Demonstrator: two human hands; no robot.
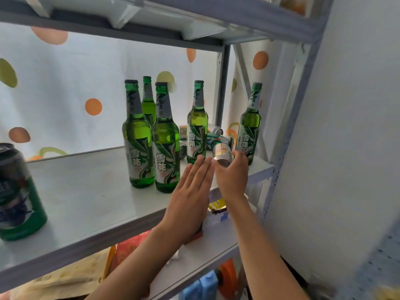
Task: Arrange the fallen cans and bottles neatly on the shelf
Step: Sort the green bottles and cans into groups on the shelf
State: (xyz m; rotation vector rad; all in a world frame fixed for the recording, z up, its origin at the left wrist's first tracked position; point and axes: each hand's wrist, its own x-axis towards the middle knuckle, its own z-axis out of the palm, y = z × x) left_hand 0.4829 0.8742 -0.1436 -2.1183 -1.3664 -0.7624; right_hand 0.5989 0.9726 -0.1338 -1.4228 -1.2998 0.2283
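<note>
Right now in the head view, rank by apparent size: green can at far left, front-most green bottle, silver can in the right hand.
1. Front-most green bottle, tallest of the three.
2. Green can, broad, but close to the camera and cut by the frame edge, so its rank against the bottle is unsure.
3. Silver can, smallest, held in the right hand.
</note>
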